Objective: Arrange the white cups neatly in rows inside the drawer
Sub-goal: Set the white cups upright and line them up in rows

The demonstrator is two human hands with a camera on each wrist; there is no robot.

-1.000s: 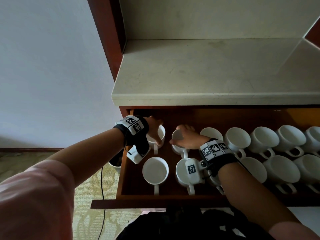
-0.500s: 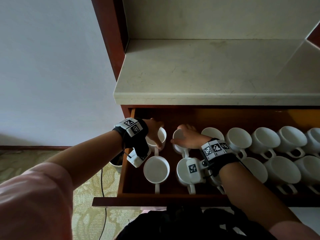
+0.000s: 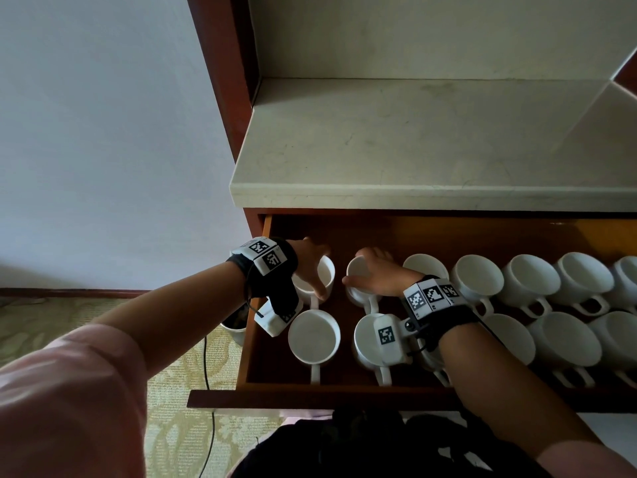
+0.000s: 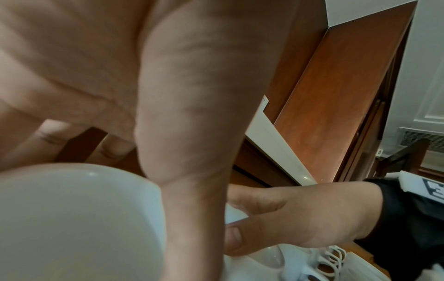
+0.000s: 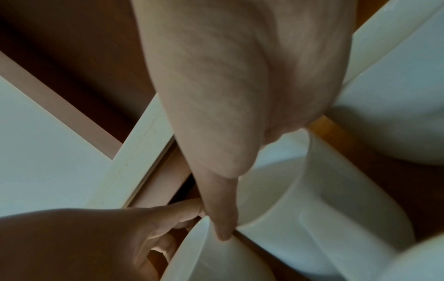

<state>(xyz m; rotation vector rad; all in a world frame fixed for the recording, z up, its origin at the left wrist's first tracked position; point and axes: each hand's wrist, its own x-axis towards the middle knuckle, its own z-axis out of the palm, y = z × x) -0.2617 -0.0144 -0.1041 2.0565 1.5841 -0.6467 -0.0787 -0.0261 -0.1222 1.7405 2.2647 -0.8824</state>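
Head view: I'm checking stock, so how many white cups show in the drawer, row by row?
Back-row white cups: 7
Front-row white cups: 6, one of them mostly covered
Total: 13

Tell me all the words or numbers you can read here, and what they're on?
None: no words, numbers or brand names can be read in any view.
The black-and-white square code tags on the left wristband and on the right wristband are patterns, not letters.
The plain white ceramic cups in the brown wooden drawer bear no print.
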